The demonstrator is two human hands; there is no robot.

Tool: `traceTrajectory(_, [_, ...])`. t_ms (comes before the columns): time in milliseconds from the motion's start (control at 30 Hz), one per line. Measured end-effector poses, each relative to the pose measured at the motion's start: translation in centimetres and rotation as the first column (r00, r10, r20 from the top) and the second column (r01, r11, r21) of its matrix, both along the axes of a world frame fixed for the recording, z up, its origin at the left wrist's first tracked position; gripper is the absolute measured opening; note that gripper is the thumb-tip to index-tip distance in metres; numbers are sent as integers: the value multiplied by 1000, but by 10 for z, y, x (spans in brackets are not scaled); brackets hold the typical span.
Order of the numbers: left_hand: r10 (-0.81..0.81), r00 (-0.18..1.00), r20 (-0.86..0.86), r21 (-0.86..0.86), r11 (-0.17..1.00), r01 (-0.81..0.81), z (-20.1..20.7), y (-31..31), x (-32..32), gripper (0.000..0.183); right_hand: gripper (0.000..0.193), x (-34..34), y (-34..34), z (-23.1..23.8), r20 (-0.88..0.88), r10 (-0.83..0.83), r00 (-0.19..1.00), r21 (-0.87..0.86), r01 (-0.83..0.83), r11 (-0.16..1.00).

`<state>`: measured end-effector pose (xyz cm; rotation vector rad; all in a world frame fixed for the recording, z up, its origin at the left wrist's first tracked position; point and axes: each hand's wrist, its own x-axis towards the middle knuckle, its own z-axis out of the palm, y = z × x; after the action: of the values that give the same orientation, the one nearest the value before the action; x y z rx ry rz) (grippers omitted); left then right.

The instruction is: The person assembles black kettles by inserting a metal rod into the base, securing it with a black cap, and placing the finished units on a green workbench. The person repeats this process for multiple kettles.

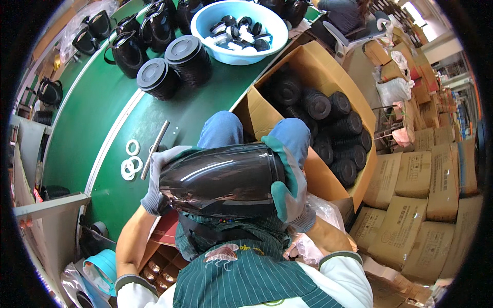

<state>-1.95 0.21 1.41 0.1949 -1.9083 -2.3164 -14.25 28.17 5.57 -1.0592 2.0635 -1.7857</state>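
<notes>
A glossy black thermos jug body (221, 179) lies sideways across my lap, held between both gloved hands. My left hand (167, 161) grips its narrower left end, partly hidden behind it. Around the wider, ringed right end wrap the fingers and thumb of my right hand (290, 185), in a grey and green glove. Beside my left fingers a thin metal rod (155, 148) slants over the green table; whether those fingers touch it I cannot tell. Several white rings (133, 148) lie on the table left of the rod.
On the green table (87, 128) stand stacked black round lids (152, 74), black jugs (128, 54) and a light blue basin (197, 25) of small black and white parts. An open carton (367, 179) of black lid stacks is at my right knee. Sealed cartons (395, 226) are piled farther right.
</notes>
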Motion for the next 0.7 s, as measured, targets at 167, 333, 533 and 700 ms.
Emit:
traceTrajectory(167, [-188,962,197,521,852,59,-70,26,5,43,81,-20,-23,42,-551,255,795,9,-300,954])
traceTrajectory(333, [48,991,128,54,997,-56,-40,1,0,35,81,-40,-23,12,-176,187,966,-111,-209,972])
traceTrajectory(533, [-385,826,-413,-911,183,-370,43,-18,-17,33,57,-43,-5,-78,800,6,600,153,-214,965])
traceTrajectory(700, [231,971,68,-419,889,-182,-14,-33,7,29,93,-44,1,-36,74,302,951,245,-311,919])
